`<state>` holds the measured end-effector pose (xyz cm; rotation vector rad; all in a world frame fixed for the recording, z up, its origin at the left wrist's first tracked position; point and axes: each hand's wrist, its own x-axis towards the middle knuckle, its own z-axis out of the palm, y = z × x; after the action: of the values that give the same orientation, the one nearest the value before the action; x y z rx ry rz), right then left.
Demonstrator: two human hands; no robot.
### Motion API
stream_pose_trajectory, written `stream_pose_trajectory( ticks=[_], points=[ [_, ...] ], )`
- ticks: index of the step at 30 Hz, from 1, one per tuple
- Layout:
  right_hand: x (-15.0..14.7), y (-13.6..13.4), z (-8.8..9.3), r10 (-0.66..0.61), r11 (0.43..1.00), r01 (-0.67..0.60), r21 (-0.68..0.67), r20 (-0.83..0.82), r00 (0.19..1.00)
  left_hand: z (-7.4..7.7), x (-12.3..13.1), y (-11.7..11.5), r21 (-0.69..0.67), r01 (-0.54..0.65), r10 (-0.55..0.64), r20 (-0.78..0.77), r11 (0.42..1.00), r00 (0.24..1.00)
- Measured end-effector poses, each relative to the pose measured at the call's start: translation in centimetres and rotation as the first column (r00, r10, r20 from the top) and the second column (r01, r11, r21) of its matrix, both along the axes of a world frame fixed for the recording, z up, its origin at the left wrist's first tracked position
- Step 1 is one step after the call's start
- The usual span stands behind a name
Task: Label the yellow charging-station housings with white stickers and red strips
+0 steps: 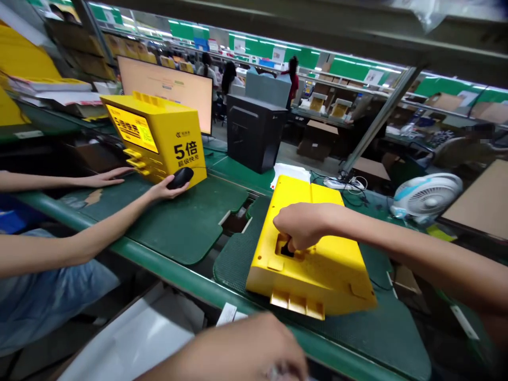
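On the green bench lies a yellow box-shaped device housing [337, 270], its panel with a rectangular recess facing up. My right hand [305, 225] is closed, with its fingertips down at that recess. A small black part [286, 250] shows beneath the fingers; whether I grip it is hidden. Low at the front edge is my left hand [254, 346], blurred, its fingers curled. Something small and shiny shows by those fingers, too smeared to name. A row of yellow slots [297, 304] juts from the housing's near side.
At left, a co-worker's hand [170, 188] holds a black mouse [181, 178] beside another yellow housing [182, 132] marked "5倍". Behind stand a monitor [198, 106] and a black computer case [254, 132]. A fan [428, 196] sits at right. The bench has a cut-out [238, 219].
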<state>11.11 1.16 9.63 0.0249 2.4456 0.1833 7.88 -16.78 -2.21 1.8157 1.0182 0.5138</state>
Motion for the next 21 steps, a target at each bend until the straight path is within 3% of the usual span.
stream_pose_trajectory(
  ticks=[1, 2, 3, 5, 8, 11, 14, 17, 21],
  points=[
    [0.5, 0.0, 0.0, -0.005, 1.0, 0.005, 0.007, 0.0, 1.0, -0.2, -2.5, -1.1, 0.006, -0.279, 0.279, -0.071, 0.96, 0.958],
    [1.0, 0.1, -0.1, -0.012, 1.0, 0.012, 0.013, -0.002, 1.0, -0.8, -4.7, -2.0, 0.005, -0.499, 0.496, -0.13, 0.866, 0.859],
    [1.3, 0.2, -0.2, -0.021, 1.0, 0.021, 0.02, -0.013, 1.0, -1.7, -6.5, -2.7, 0.014, -0.626, 0.62, -0.161, 0.78, 0.768],
    [1.8, 0.2, -0.4, -0.042, 0.998, 0.044, 0.039, -0.049, 0.998, -4.2, -8.9, -3.6, 0.055, -0.791, 0.78, -0.22, 0.609, 0.586],
    [2.0, 0.0, -0.6, -0.06, 0.997, 0.065, 0.052, -0.088, 0.994, -7.7, -10.1, -3.5, 0.055, -0.889, 0.88, -0.18, 0.455, 0.439],
    [1.8, -0.6, -0.6, -0.051, 0.997, 0.055, 0.053, -0.075, 0.996, -9.2, -10.0, -1.8, -0.006, -0.905, 0.904, -0.041, 0.426, 0.426],
    [1.7, -1.2, -0.7, -0.083, 0.993, 0.088, 0.073, -0.078, 0.994, -9.1, -9.9, 1.0, -0.028, -0.896, 0.895, 0.064, 0.443, 0.441],
    [1.6, -1.7, -1.1, -0.137, 0.988, 0.141, 0.059, -0.065, 0.988, -7.8, -9.8, 4.4, -0.029, -0.89, 0.877, 0.185, 0.456, 0.443],
    [1.4, -1.9, -2.1, -0.142, 0.989, 0.145, 0.028, -0.106, 0.984, -5.1, -9.6, 9.0, -0.005, -0.867, 0.809, 0.362, 0.499, 0.463]
  ],
)
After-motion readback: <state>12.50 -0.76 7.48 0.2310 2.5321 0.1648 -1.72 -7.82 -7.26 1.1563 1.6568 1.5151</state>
